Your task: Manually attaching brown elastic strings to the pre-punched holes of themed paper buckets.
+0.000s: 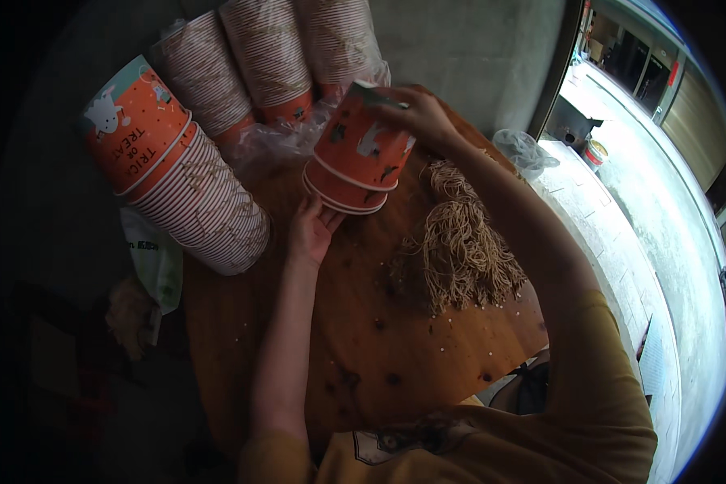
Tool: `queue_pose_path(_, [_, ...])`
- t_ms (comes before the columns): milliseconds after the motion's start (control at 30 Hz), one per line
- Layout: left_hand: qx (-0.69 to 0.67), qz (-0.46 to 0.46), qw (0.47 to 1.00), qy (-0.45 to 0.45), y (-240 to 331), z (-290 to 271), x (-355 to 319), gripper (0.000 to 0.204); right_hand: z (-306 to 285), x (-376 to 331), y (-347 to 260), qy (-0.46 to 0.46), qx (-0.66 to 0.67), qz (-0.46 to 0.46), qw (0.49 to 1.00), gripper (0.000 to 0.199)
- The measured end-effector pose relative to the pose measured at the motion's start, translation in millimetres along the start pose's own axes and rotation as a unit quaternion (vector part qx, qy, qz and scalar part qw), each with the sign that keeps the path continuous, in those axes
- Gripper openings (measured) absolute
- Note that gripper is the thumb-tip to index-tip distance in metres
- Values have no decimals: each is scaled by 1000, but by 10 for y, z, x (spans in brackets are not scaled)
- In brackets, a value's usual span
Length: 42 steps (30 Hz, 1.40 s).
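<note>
A short stack of orange paper buckets (363, 149), printed with a white figure and dark shapes, is upside down and tilted in front of me. My right hand (418, 114) grips the base of the uppermost bucket, its fingers partly hidden. At the bottom rims on the left, my left hand (313, 230) holds the stack, with the thumb up and fingers tucked underneath. Right of the stack lies a bundle of tan twine strands (468, 250) on the wooden table (363, 323). A tall leaning stack of matching buckets (206, 202) stands to the left.
Several plastic-wrapped bucket stacks (266, 52) lean against the grey wall (468, 56) at the back. Clear plastic (270, 141) lies crumpled before them. A clear bag (524, 153) sits at the table's far right edge. A white and green packet (155, 258) hangs at left.
</note>
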<state>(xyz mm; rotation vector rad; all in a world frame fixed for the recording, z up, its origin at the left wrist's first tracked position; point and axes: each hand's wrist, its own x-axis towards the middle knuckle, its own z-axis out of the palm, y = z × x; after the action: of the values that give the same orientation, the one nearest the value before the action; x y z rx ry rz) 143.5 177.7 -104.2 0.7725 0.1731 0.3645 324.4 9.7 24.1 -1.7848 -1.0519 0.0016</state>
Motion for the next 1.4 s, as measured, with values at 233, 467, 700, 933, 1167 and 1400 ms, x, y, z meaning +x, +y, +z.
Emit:
queue_pose_path(233, [-6,45,993,108,337,-74,-168,41,-366,148,53,147,106,-36,983,51])
queue_pose_path(467, [134,240,952,135,714,202,-683,31,-93,113,583,266,131,54,954,53])
queue_pose_path(700, [186,231,921,254,943,382,-1423,36,532,25,577,111,-263,-47,957,58])
queue_pose_path(933, [209,274,906,245,1005,102,-1739,31,746,42,393,45,-305,-90,947,55])
queue_pose_path(1167, [189,274,904,268,976,53,-1792,29,836,-45,333,-2,-343,-104,934,54])
queue_pose_path(1400, [190,264,913,246,821,110,-1726,40,734,-404,-356,-136,146,-16,980,72])
